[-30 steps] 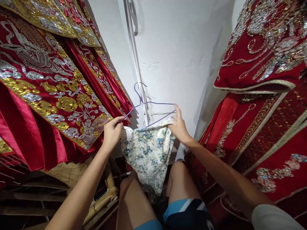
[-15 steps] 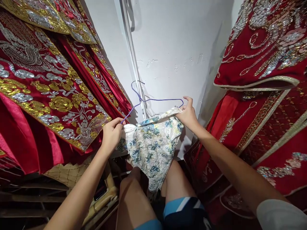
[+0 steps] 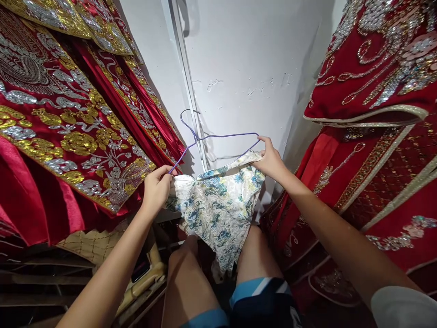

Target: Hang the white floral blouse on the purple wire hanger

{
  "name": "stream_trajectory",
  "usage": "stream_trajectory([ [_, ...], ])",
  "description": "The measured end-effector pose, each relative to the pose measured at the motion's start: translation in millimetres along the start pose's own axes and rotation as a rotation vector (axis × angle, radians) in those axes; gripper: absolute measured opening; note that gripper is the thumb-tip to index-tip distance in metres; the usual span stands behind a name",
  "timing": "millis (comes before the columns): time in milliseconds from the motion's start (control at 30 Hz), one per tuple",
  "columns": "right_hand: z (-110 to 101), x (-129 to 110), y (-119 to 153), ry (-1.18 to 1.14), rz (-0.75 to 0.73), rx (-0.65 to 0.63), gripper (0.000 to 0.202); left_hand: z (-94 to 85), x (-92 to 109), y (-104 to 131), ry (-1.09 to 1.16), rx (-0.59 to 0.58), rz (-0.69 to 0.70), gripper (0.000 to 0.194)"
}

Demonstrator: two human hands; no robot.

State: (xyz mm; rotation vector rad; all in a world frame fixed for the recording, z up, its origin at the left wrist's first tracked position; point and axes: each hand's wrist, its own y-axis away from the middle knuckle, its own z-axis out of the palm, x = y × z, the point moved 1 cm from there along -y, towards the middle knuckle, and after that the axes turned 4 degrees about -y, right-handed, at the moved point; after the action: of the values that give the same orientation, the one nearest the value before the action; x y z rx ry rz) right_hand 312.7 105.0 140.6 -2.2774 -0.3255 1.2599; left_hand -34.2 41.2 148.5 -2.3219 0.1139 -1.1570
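Observation:
A white garment with a blue and yellow floral pattern (image 3: 218,209) hangs between my two hands above the knees. My left hand (image 3: 157,187) pinches its upper left corner together with the left end of a purple wire hanger (image 3: 225,135). At the other side, my right hand (image 3: 269,159) grips the garment's upper right corner, with a fingertip at the hanger's right end. The hanger's hook points up and left, and most of its frame shows above the garment's top edge. Its lower left part is hidden behind the cloth and fingers.
Red garments with gold and silver embroidery (image 3: 78,141) hang on the left. More red beaded garments (image 3: 368,91) hang on the right. Ahead is a white wall (image 3: 252,54) with a vertical metal strip (image 3: 186,64). A bamboo-like frame (image 3: 153,273) stands at lower left.
The hanger has shifted slightly up and left, and its right end now stands farther above the garment's edge. My right fingers have moved onto that end.

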Motion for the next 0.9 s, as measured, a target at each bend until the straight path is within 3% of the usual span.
stream_trajectory([
  [67, 2, 1, -6, -0.020, -0.039, -0.007, 0.099, -0.1, 2, 0, 0.029, -0.004, -0.013, 0.018],
  [167, 7, 2, -21, 0.012, -0.026, -0.050, 0.098, -4.8, 5, 0, -0.018, 0.005, 0.013, 0.018],
  [267, 8, 0, -30, 0.062, 0.001, -0.072, 0.078, -12.0, 6, -1, -0.114, 0.034, 0.045, 0.021],
  [400, -1, -8, -26, 0.098, -0.040, -0.025, 0.036, -24.1, 5, -3, -0.290, 0.141, 0.146, 0.026],
  [500, -12, -16, -19, 0.113, -0.096, -0.031, 0.032, -33.1, 0, -6, -0.359, 0.201, 0.191, 0.031],
  [633, -30, -19, -19, 0.038, -0.060, -0.170, 0.038, -38.6, -3, -11, -0.298, 0.108, 0.077, 0.039],
  [733, -41, -16, -30, -0.167, 0.019, -0.345, 0.040, -38.9, 1, -15, -0.303, 0.084, 0.077, 0.041],
  [833, -38, -16, -37, -0.388, 0.105, -0.511, 0.043, -37.2, 5, -21, -0.330, 0.115, 0.112, 0.040],
  [900, -25, -16, -29, -0.428, 0.120, -0.468, 0.042, -33.4, 5, -25, -0.320, 0.102, 0.119, 0.039],
])
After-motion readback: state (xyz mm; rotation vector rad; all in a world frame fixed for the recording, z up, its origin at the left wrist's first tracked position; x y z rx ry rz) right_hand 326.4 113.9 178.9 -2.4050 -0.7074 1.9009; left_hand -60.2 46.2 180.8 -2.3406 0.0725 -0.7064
